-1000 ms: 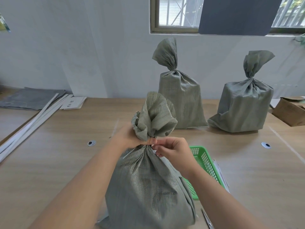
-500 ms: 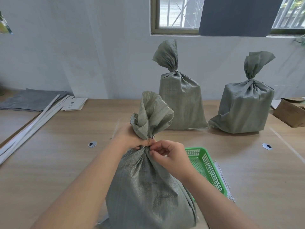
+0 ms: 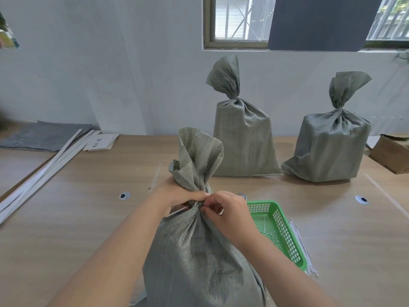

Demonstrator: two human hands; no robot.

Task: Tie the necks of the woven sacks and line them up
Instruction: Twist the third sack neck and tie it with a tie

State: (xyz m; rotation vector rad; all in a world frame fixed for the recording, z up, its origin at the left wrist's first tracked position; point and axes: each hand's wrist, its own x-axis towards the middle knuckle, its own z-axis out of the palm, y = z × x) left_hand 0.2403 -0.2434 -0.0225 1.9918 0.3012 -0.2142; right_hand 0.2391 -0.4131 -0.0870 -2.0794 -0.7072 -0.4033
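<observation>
A filled grey-green woven sack (image 3: 199, 258) stands upright in front of me, its gathered top fanning out above the neck. My left hand (image 3: 177, 196) grips the bunched neck from the left. My right hand (image 3: 225, 209) pinches at the neck from the right, fingertips against the tie there; the tie itself is mostly hidden. Two more sacks stand at the back by the wall with tied necks: one in the middle (image 3: 241, 138) and one to the right (image 3: 329, 147).
A green plastic basket (image 3: 281, 227) with thin ties inside sits right of the near sack, strips lying beside it. White slats (image 3: 44, 167) and grey sheets (image 3: 42, 136) lie at the left. A cardboard box (image 3: 391, 151) stands at the right edge.
My right hand has shifted slightly at the neck, fingers working closer to the left hand. The sack's fanned top has tilted a little leftward. The back sacks have not moved.
</observation>
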